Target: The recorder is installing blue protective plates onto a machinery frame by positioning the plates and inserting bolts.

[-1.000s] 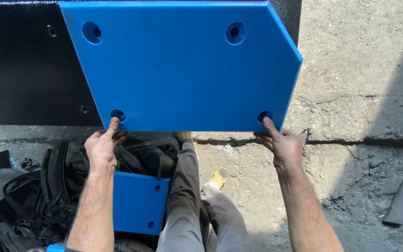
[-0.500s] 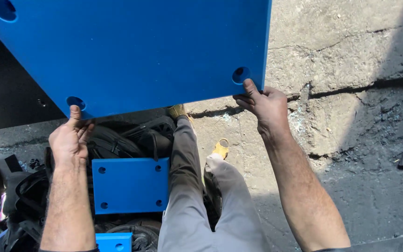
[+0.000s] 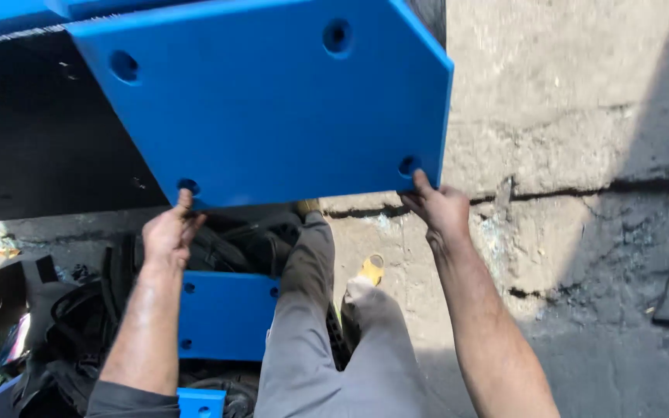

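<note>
Overhead, both hands gripped a large blue panel [image 3: 272, 108] by its lower edge.
Left hand [image 3: 168, 232] clasped the lower-left corner near a bolt hole; right hand [image 3: 439, 207] clasped the lower-right corner. A smaller blue plate [image 3: 222, 313] lay below beside the grey trouser leg [image 3: 307, 310], on cracked concrete [image 3: 582, 155].

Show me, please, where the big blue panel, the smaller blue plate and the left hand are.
big blue panel [image 3: 272, 108], head view, middle of its flat face
smaller blue plate [image 3: 226, 313], head view, its flat face
left hand [image 3: 168, 232], head view, back of the hand
</note>
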